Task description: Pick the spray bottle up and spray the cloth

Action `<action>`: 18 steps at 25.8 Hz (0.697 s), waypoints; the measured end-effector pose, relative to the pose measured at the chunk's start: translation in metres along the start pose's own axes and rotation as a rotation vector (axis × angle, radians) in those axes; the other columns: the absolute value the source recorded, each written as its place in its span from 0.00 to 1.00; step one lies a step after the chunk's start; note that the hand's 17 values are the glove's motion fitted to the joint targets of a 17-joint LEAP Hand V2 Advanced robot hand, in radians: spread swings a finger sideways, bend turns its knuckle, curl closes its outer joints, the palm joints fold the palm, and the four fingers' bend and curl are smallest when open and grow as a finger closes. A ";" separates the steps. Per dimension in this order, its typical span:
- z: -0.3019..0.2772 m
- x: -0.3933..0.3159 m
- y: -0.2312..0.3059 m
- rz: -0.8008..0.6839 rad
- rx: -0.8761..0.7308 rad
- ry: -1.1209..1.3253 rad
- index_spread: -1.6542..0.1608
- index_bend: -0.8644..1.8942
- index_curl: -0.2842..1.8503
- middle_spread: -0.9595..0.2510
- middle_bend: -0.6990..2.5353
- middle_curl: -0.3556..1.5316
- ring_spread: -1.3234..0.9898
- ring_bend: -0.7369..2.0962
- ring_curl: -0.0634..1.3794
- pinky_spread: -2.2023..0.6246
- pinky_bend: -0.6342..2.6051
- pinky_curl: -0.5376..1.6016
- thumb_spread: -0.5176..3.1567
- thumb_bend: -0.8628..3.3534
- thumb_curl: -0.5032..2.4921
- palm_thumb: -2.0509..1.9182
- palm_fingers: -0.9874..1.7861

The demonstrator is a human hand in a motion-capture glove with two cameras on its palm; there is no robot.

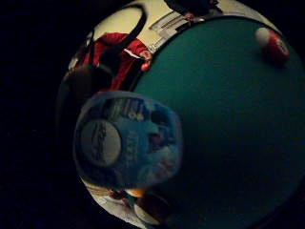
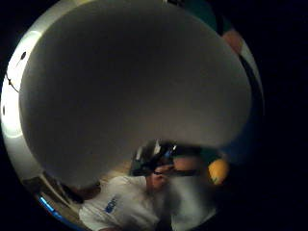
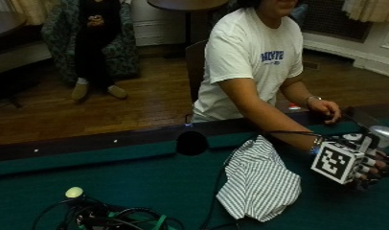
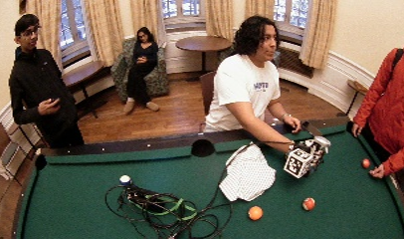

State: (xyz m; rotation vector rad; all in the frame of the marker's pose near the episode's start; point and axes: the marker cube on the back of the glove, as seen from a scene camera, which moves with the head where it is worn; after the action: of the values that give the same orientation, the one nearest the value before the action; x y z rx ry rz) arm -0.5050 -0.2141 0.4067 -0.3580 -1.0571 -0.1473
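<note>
Filling hand (image 3: 371,165): spray bottle (image 1: 127,139).

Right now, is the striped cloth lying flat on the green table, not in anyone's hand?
Yes, the striped cloth lies crumpled on the green table, beside the gloved right hand, with no hand touching it.

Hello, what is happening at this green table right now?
A person at a pool table holds a spray bottle in the gloved right hand, just off the felt. A striped cloth lies crumpled on the felt beside that hand. The bare hand rests on the table's rail. No spray is visible.
</note>
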 end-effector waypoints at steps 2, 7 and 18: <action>-0.010 0.007 0.008 0.013 -0.029 0.141 0.74 0.37 0.41 0.66 0.37 0.45 0.50 0.46 0.35 0.76 0.32 0.45 0.34 0.18 0.41 0.68 0.61; -0.056 0.009 0.032 0.004 -0.037 0.458 0.71 0.35 0.38 0.67 0.32 0.42 0.50 0.42 0.33 0.81 0.34 0.45 0.36 0.17 0.36 0.61 0.47; -0.156 -0.025 0.098 -0.076 -0.089 0.802 0.68 0.35 0.31 0.68 0.30 0.39 0.51 0.40 0.27 0.85 0.33 0.42 0.38 0.19 0.32 0.58 0.46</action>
State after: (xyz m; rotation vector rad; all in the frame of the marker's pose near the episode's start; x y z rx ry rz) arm -0.3606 -0.1796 0.2948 -0.2967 -0.2709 -0.3713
